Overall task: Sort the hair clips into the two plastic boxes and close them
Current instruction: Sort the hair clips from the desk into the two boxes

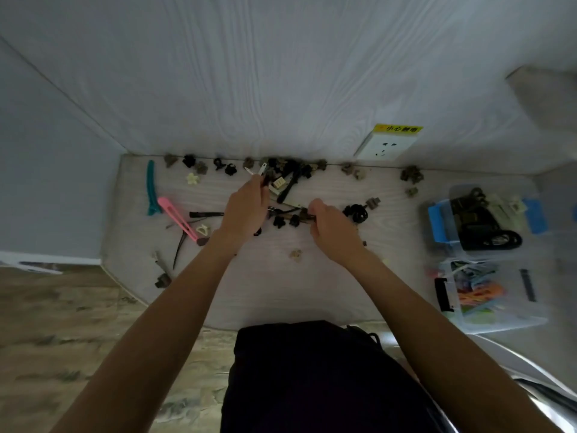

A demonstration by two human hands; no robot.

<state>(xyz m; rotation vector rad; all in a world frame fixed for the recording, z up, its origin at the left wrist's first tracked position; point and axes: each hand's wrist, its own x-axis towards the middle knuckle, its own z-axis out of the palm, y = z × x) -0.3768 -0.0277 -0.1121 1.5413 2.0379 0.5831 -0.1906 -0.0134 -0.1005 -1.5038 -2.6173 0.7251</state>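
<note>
Gathering is being carried out at the middle of the desk [249, 295], where loose hair clips [282, 179] are lying scattered along the wall. Several slim clips are being pinched in the left hand [245, 210], their tips fanning above it, while a dark clip is being closed on by the right hand [332, 226]. Two plastic boxes [487, 220], open and partly filled, are sitting well apart to the right, so carrying across and dropping by type is probably being called for next.
</note>
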